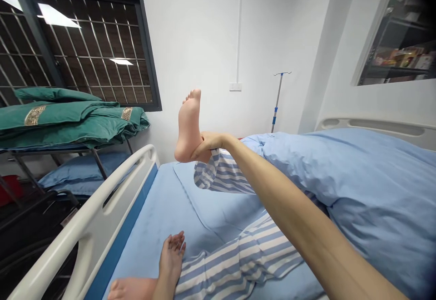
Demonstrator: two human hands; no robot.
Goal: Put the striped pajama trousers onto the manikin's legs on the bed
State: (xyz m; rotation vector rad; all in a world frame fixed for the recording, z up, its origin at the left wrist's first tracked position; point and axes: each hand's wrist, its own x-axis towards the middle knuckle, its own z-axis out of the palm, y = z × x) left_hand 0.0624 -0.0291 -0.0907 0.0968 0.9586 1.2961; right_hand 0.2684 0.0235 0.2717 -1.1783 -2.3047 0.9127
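Observation:
My right hand [211, 142] is wrapped around the ankle of a raised leg, just above the heel of a smooth, manikin-like foot [189, 125] with its toes pointing up. A blue-and-white striped trouser leg [231, 173] covers that leg and hangs a little above the bed sheet [170, 195]. My left hand [173, 254] is nearest the lower leg; its palm faces up and its fingers are loosely bent, with nothing in them. The left wrist crosses in front of the ankle between the second foot [131, 288] and its striped trouser leg [238, 263].
A white bed rail [112, 191] runs along the bed's foot end. Behind it are a rack with folded green bedding [68, 118] and a dark wheelchair-like frame [30, 236]. A blue quilt [357, 177] covers the right side. A drip stand [276, 105] stands by the wall.

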